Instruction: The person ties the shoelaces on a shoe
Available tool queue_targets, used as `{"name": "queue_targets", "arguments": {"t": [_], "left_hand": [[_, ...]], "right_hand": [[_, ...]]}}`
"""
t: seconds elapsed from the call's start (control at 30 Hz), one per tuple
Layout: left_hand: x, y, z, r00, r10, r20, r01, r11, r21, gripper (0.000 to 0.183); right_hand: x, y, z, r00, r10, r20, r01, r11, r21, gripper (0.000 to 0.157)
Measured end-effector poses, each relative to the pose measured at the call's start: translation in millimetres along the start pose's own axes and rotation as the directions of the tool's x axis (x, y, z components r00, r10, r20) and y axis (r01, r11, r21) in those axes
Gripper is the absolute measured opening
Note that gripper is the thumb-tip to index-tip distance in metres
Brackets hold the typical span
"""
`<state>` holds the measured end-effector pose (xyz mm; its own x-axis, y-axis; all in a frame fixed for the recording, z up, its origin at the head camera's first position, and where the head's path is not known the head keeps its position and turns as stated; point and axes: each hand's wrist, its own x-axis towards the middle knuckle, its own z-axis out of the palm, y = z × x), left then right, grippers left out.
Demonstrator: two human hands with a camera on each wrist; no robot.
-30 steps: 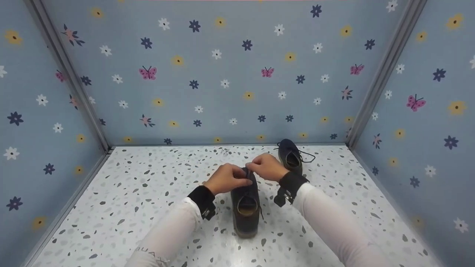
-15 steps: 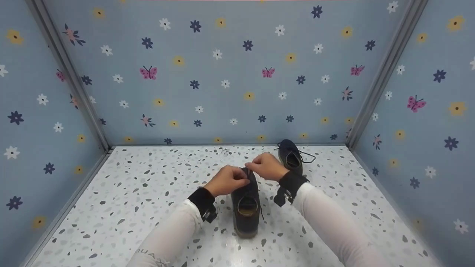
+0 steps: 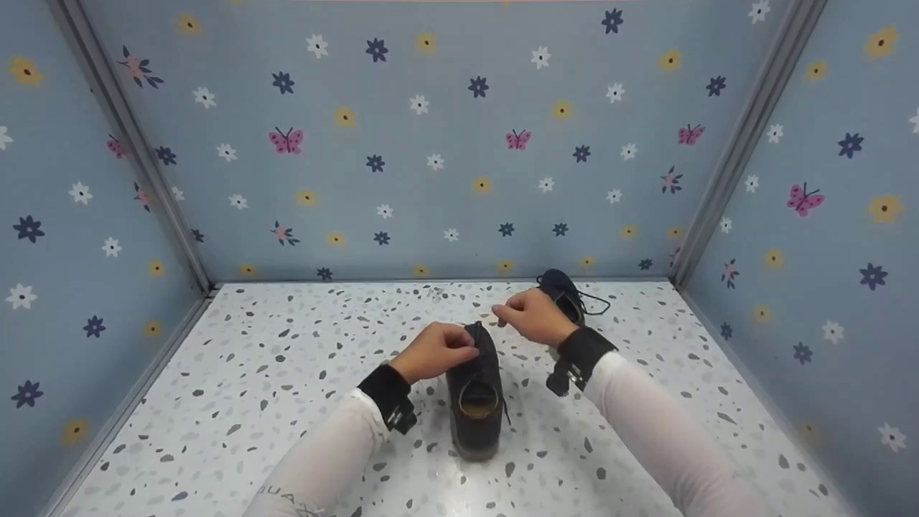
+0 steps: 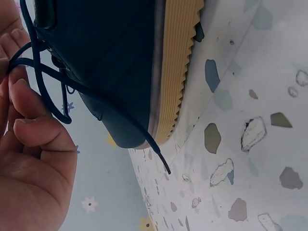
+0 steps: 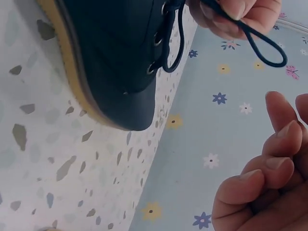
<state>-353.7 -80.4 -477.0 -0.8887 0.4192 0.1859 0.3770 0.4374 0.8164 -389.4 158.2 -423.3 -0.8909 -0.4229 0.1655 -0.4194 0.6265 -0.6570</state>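
Observation:
A dark blue lace-up shoe (image 3: pixel 477 436) with a tan ridged sole stands on the floor, its toe pointing away from me. Above its front, my left hand (image 3: pixel 436 350) pinches the dark shoelace (image 4: pixel 103 98) between thumb and fingers. A loop of that lace sticks out past the fingertips in the right wrist view, and one lace end hangs down the shoe's side in the left wrist view. My right hand (image 3: pixel 535 316) hovers to the right of the shoe, apart from it. Its fingers (image 5: pixel 276 171) are loosely bent with nothing between them.
A second dark shoe (image 3: pixel 556 281) with loose laces stands near the back wall, partly hidden behind my right hand. Speckled white floor (image 3: pixel 287 402) lies around both shoes. Blue flowered panels (image 3: pixel 431 143) enclose it at the back and both sides.
My right hand has let go of the lace and drawn away to the right, now covering part of the second shoe. The left hand has stayed nearly in place, still pinching the lace.

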Motion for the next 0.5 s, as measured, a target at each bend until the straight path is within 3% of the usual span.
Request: {"name": "queue_targets", "arguments": {"t": [0.2,0.4,0.5], "left_hand": [[-0.9,-3.8,-0.2,1.0,-0.013,0.007,0.013,0.999,-0.032,0.013],[-1.0,-6.8,-0.1,1.0,-0.021,-0.001,0.021,0.998,-0.051,0.014],[-1.9,-7.6,-0.1,1.0,-0.029,0.004,0.029,0.997,-0.066,0.013]], "right_hand": [[-13.2,12.5,4.1,0.999,-0.036,0.019,0.035,0.998,0.048,0.028],[-29.6,20.2,16.9,0.981,-0.158,0.113,0.156,0.987,0.02,0.024],[-36.5,20.7,24.6,0.971,-0.182,0.155,0.181,0.983,0.023,0.022]]}}
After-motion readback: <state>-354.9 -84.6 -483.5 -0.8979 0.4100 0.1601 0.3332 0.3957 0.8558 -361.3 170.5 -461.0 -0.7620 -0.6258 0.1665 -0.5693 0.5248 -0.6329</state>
